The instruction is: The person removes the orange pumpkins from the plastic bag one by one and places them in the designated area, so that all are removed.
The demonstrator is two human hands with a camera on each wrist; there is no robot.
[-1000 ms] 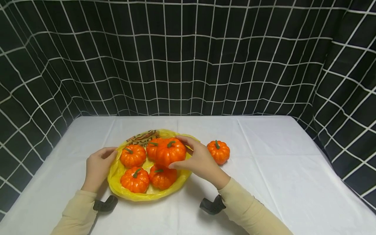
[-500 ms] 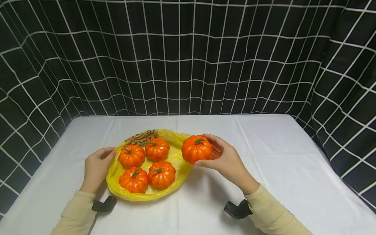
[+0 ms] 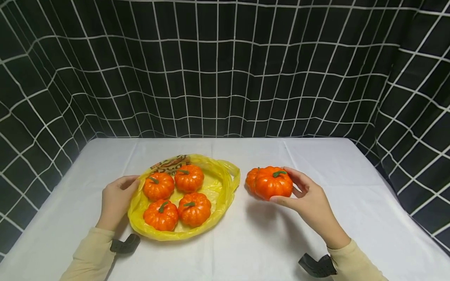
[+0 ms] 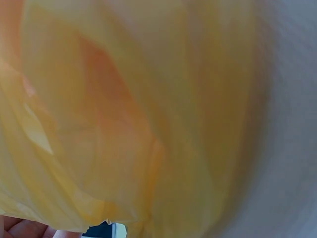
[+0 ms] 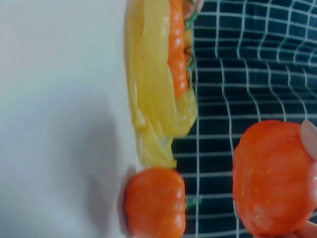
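Observation:
My right hand (image 3: 309, 201) grips a small orange pumpkin (image 3: 273, 183) with a green stem, thumb on the near side and fingers behind. In the right wrist view this held pumpkin (image 5: 272, 178) is off the table. Another pumpkin (image 3: 251, 179) sits on the table, partly hidden behind it in the head view. A yellow plastic bag (image 3: 225, 195) lies with its mouth spread wide, several pumpkins (image 3: 194, 209) inside. At the bag's left rim my left hand (image 3: 117, 199) pinches the plastic; its fingertips are partly hidden. The left wrist view is mostly filled by blurred yellow plastic (image 4: 124, 124).
A white cloth (image 3: 239, 249) covers the table. Dark curtains (image 3: 225, 70) with a white grid stand behind it and at both sides. A black wrist mount (image 3: 318, 265) sits by the right sleeve, another mount (image 3: 125, 244) by the left.
My right hand has carried a pumpkin from above the bag to the right, past the rim, to beside the pumpkin on the table. The left hand has stayed at the bag's rim.

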